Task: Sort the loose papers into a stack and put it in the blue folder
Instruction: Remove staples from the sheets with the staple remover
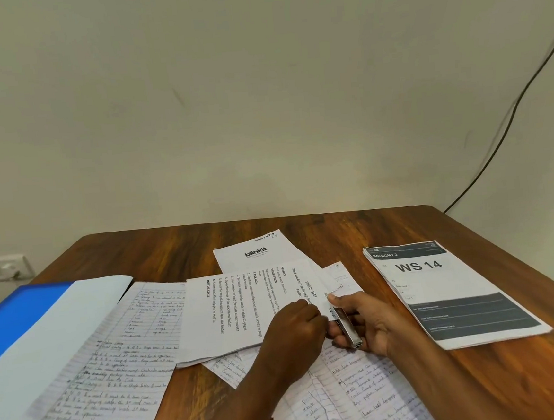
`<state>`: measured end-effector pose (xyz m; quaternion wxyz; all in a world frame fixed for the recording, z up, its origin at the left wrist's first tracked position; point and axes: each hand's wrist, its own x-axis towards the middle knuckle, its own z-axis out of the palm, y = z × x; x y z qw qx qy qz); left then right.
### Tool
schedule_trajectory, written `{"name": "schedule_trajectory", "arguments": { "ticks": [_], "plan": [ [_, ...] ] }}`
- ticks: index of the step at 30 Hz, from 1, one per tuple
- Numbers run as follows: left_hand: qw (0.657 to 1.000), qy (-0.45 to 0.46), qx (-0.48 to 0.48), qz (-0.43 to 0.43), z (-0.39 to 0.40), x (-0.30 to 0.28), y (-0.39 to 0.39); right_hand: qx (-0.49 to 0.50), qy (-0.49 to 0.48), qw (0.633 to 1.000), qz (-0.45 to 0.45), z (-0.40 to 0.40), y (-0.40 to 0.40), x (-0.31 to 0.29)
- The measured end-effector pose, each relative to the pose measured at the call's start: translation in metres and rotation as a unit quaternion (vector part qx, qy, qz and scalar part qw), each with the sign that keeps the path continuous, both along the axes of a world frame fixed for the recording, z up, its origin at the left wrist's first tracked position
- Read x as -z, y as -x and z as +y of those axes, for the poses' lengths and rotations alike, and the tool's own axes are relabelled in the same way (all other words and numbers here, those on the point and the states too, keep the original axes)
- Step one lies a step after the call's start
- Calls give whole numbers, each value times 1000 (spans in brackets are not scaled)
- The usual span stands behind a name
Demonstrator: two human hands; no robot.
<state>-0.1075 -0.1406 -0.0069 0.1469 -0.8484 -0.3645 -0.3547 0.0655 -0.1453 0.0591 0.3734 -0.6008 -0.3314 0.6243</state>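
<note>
Stapler (346, 329) gripped in right hand (368, 325) | left hand (295, 325) pinches typed sheet (231, 314) | square edges before stapling | folder (28, 332) open.

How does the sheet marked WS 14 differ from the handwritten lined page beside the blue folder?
The WS 14 sheet is printed, with dark bands; the handwritten page is lined and covered in pen writing. The WS 14 sheet lies apart at the table's right; the handwritten page overlaps the blue folder at the left. Both lie flat, untouched by either hand.
</note>
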Motion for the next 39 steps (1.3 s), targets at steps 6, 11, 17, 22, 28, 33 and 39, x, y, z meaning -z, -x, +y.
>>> {"name": "schedule_trajectory", "arguments": {
  "ticks": [6, 11, 17, 22, 28, 33, 39],
  "plan": [
    [1000, 7, 6, -7, 0, 1, 0, 10, -10, 1000, 1, 2, 1, 3],
    [1000, 15, 13, -7, -1, -1, 0, 13, -21, 1000, 5, 4, 1, 6],
    [1000, 24, 17, 2, 0, 2, 1, 18, -31, 999, 3, 5, 0, 10],
    [1000, 22, 21, 3, -2, 1, 1, 23, -32, 999, -9, 3, 1, 8],
    [1000, 14, 19, 3, -2, 1, 1, 12, -36, 999, -9, -1, 1, 3],
    [1000, 6, 14, -3, -1, -1, 0, -34, -23, 999, -27, -8, -10, -5],
    [1000, 23, 6, 3, -2, 2, 0, 21, -140, 931, -336, -4, -32, -7]
  ]
}}
